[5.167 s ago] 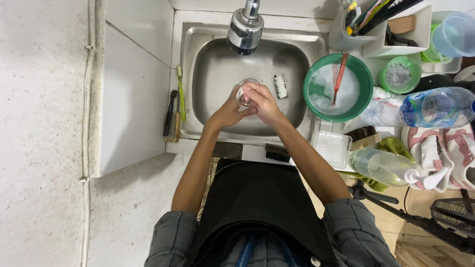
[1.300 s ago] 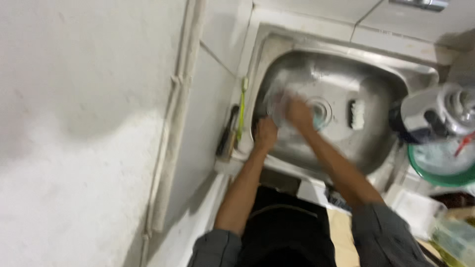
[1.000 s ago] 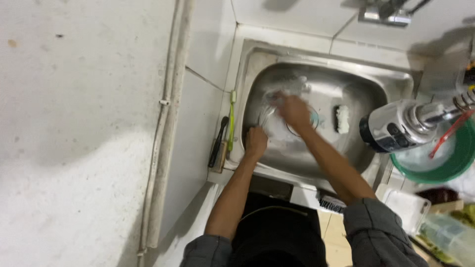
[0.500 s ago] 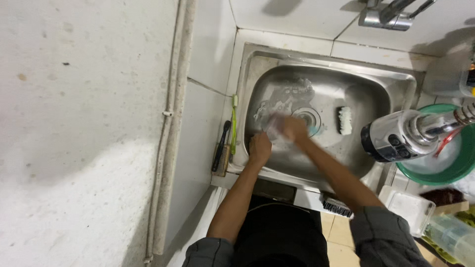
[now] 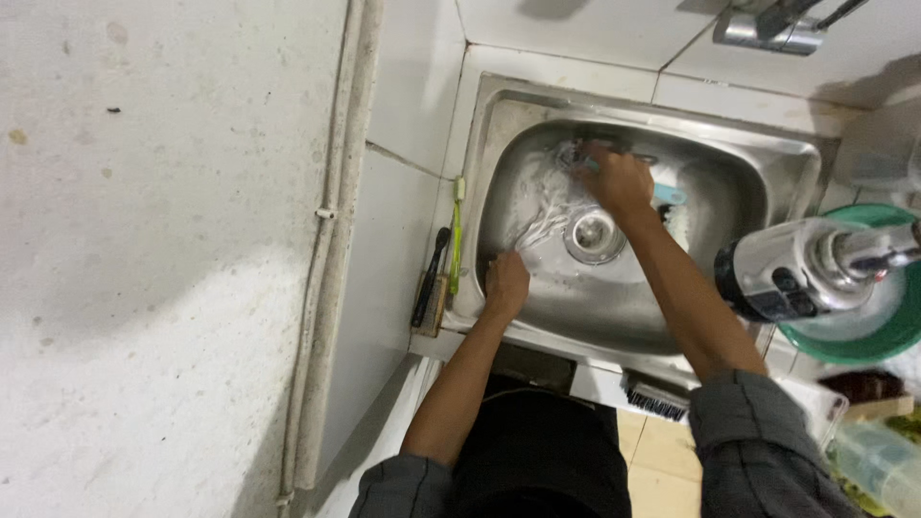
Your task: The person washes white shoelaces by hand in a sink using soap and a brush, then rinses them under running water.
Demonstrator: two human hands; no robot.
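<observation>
Head view, looking straight down at a steel sink (image 5: 758, 192) set in a white tiled counter. The drain (image 5: 594, 233) sits at the centre of the basin, with water streaming across the metal toward it from 11 o'clock.

The right hand (image 5: 619, 180) reaches to the far wall of the basin, at 12 o'clock from the drain. Its fingers are curled down over something small against the wall; a pale blue piece, perhaps a sponge (image 5: 669, 196), shows just at the hand's 3 o'clock edge, but motion blur hides whether the fingers actually grip it.

The left hand (image 5: 506, 281) rests on the basin's near-left slope, at 8 o'clock from the drain, fingers loosely bent against the wet steel and holding nothing.

On the rim at 9 o'clock lie a green toothbrush (image 5: 457, 235) and a dark brush (image 5: 430, 278), side by side. A chrome tap (image 5: 801, 270) juts in at 3 o'clock, above a green bowl (image 5: 878, 338).
</observation>
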